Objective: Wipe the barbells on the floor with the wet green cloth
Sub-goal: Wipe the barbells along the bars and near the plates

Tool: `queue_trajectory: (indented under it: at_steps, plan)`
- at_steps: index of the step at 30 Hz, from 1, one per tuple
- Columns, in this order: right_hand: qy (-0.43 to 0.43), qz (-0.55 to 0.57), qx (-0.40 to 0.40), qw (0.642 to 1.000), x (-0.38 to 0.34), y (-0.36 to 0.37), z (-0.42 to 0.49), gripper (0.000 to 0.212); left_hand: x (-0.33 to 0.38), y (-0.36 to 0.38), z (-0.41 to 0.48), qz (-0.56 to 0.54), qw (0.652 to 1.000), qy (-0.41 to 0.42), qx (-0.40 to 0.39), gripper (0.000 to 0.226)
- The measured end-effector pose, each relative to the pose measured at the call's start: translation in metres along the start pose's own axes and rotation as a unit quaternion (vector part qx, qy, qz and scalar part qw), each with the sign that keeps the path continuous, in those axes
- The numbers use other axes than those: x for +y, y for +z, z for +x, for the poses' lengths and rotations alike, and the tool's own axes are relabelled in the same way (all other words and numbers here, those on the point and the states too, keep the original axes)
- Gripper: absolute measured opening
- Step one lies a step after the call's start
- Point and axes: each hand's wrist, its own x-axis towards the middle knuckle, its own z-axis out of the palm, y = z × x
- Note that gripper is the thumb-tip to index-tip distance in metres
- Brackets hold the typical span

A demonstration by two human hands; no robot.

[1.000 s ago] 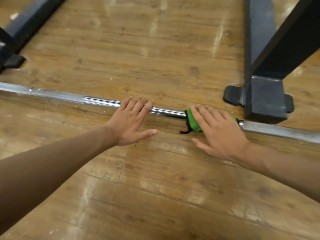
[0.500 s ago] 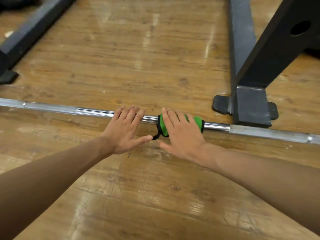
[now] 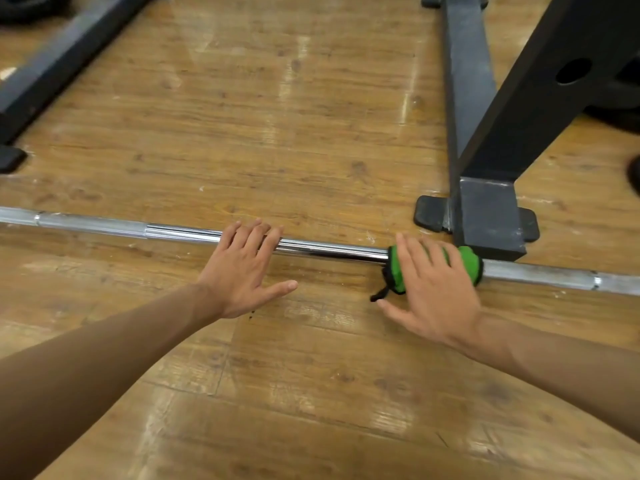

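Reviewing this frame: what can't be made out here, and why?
All in the head view:
1. Both ends of the barbell run off the left and right edges.
2. The right hand covers the middle of the green cloth, so whether it wraps fully round, or is wet, cannot be told.
3. The left hand hides the barbell beneath its fingers.
4. The black rack is cut off by the top edge.

left hand (image 3: 242,270) flat, right hand (image 3: 434,292) flat
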Motion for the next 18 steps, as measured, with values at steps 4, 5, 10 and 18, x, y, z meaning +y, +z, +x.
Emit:
queue_trajectory:
  at_steps: [4, 5, 10, 18]
  plan:
    - [-0.040, 0.025, 0.021, 0.999, -0.061, -0.017, 0.042, 0.112, 0.002, -0.001, 0.002, 0.007, 1.000, -0.005, -0.006, 0.106]
    - [-0.044, 0.027, 0.015, 0.999, -0.077, -0.023, 0.051, 0.115, 0.002, -0.002, 0.002, 0.009, 1.000, -0.003, -0.006, 0.106]
    - [-0.119, 0.038, -0.001, 0.992, -0.067, -0.032, 0.061, 0.111, -0.002, -0.010, 0.003, 0.011, 1.000, 0.011, -0.019, 0.104]
    - [-0.037, 0.018, 0.007, 0.999, 0.040, -0.001, -0.026, 0.096, -0.004, -0.011, -0.006, -0.006, 1.000, 0.030, -0.002, 0.104]
